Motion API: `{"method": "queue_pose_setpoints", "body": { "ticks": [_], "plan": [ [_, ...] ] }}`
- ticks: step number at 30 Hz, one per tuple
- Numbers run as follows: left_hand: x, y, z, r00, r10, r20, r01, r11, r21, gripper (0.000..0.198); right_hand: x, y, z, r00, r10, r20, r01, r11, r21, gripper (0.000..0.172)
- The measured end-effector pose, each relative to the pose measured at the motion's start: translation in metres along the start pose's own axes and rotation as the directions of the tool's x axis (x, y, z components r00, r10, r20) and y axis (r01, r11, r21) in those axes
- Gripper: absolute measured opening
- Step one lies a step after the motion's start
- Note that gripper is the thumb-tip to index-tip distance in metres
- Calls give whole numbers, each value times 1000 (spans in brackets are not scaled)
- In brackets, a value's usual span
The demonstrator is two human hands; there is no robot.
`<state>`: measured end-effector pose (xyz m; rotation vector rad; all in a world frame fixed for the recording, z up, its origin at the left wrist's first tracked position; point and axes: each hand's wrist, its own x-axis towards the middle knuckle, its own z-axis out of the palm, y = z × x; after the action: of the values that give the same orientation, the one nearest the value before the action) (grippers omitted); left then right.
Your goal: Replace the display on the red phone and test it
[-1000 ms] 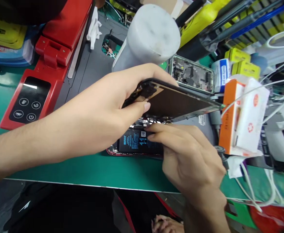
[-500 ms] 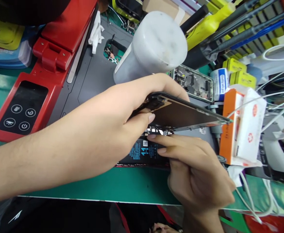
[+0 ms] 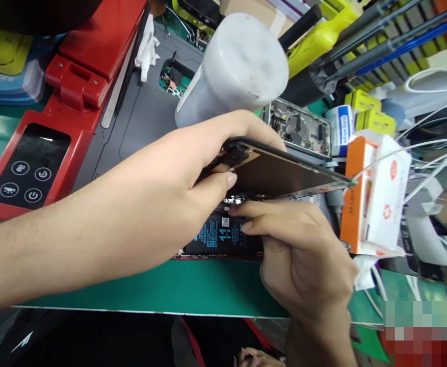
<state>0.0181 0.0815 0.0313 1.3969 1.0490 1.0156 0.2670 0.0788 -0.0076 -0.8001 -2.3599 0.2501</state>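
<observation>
An opened red phone body lies on the green mat, its black battery [image 3: 219,235] with blue print facing up. My left hand [image 3: 177,173] grips the near end of the phone's screen panel [image 3: 280,171], which is lifted and tilted above the body, its brown underside showing. My right hand [image 3: 295,250] reaches under the raised panel, fingers pressed together with the tips at the connectors by the battery's top edge. Whether they pinch anything is hidden.
A red machine with a black button panel [image 3: 28,173] stands at the left on the green mat [image 3: 192,285]. A grey-white cylinder [image 3: 242,66] rises behind the hands. An orange-and-white box [image 3: 372,199], another opened phone frame [image 3: 299,127], white cables and tool racks crowd the right.
Both hands and the panel stay in nearly the same hold. My right fingertips have crept slightly further under the raised panel. The view has shifted a little.
</observation>
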Motion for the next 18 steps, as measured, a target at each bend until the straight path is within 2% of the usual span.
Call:
{"method": "queue_pose_setpoints", "body": {
  "ticks": [9, 12, 16, 18],
  "plan": [
    [1, 0, 1, 999, 22, -31, -23, 1000, -10, 16, -2, 1, -2, 995, -87, 45, 90, 994, -65, 30],
    [0, 1, 0, 997, 8, -76, -7, 1000, 8, 19, -5, 3, 0, 995, -98, 5, 98, 994, -57, 28],
    [-3, -2, 2, 998, -40, -42, 41, 999, 17, 18, -9, 3, 3, 996, -60, -64, 60, 998, -3, 25],
    [-4, -8, 6, 996, -7, -93, 7, 1000, -2, 20, -9, 3, 4, 997, -29, -73, 31, 999, 26, 25]
  ]
}}
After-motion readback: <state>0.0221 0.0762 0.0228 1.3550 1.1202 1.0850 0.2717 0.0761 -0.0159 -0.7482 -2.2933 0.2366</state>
